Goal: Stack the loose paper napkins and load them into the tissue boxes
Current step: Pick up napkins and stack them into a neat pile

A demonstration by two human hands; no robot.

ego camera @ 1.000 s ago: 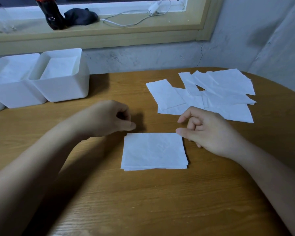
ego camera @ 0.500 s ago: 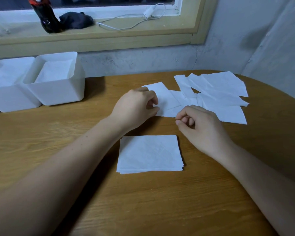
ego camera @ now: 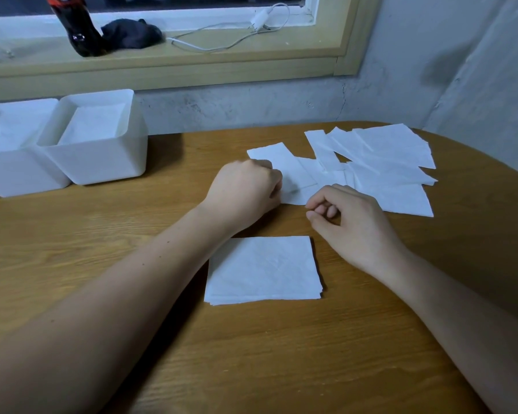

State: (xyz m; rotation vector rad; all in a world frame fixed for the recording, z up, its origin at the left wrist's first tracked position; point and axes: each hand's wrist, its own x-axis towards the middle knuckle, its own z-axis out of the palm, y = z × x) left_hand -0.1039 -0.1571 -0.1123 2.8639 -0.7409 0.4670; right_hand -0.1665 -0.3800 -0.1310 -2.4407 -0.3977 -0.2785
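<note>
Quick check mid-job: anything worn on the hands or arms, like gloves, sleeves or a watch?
No. The left hand and right hand are bare: no gloves or rings showing. The left forearm and right forearm are uncovered to the frame edge, with no sleeves, watch, bracelet or markings in view.

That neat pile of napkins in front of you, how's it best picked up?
Probably take the napkin stack by its left and right edges, coming from both sides, thumbs on top, fingers slid underneath. It lies flat on the table, and its loose layers could fan if pinched at one corner.
</note>
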